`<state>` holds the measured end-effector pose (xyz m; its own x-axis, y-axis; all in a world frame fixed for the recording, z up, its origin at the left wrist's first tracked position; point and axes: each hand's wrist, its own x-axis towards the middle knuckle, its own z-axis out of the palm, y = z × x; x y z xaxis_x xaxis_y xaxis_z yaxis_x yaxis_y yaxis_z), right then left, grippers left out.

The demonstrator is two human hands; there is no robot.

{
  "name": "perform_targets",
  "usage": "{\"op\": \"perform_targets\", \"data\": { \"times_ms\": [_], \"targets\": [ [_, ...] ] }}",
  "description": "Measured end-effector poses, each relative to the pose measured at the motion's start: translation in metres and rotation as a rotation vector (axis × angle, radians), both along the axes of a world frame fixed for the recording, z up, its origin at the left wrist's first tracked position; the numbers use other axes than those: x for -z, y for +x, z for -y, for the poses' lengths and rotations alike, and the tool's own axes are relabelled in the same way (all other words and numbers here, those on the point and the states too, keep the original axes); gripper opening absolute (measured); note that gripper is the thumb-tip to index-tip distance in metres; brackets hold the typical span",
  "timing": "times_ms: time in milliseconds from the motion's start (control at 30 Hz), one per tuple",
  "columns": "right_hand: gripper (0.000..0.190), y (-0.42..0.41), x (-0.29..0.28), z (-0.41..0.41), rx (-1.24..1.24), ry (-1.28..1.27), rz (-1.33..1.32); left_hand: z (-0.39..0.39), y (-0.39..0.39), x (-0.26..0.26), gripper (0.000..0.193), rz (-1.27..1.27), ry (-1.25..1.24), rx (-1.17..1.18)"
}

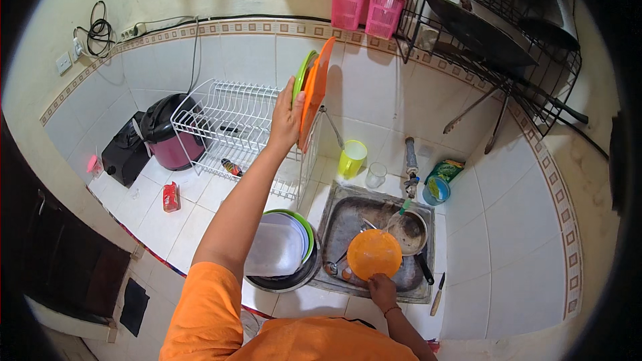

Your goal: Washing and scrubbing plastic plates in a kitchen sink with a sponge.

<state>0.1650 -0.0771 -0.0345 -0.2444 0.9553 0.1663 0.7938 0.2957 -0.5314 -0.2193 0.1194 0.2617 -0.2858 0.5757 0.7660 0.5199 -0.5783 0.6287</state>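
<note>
My left hand (287,123) grips several plastic plates on edge, a green plate (302,74) and orange plates (318,85) among them. They are raised at the right end of a white wire dish rack (220,125); whether they touch it I cannot tell. Down at the sink (328,240), my right hand (383,291) holds the near rim of a round orange plastic dish (373,255). A saucepan (419,233) with a dark handle sits in the basin beside that dish, under the tap (411,180). Some cutlery (332,266) lies partly hidden at the dish's left.
Left of the sink, stacked dishes (276,248) rest in a dark basin (281,286). A yellow mug (353,158), a glass (376,175) and a blue tub (436,190) stand behind it. A knife (438,295) lies at right. Pans hang on a black wall rack (567,90).
</note>
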Motion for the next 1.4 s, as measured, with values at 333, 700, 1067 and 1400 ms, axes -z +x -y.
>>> {"op": "perform_targets", "data": {
  "times_ms": [333, 700, 1067, 1400],
  "targets": [
    [0.038, 0.016, 0.035, -0.040, 0.372, 0.048, 0.101, 0.027, -0.001, 0.028, 0.048, 0.071, -0.111, -0.040],
    [0.033, 0.033, 0.030, -0.074, 0.577, -0.696, -0.945, 0.125, 0.128, 0.098, 0.037, 0.158, -0.124, 0.005],
    [0.026, 0.060, -0.041, -0.081, 0.333, -0.086, -0.218, 0.090, 0.203, 0.229, 0.042, 0.184, -0.679, 0.184],
    [0.035, 0.033, -0.039, -0.066, 0.477, -0.630, -1.192, 0.088, 0.215, 0.206, 0.055, 0.969, -1.204, 0.472]
  ]
}}
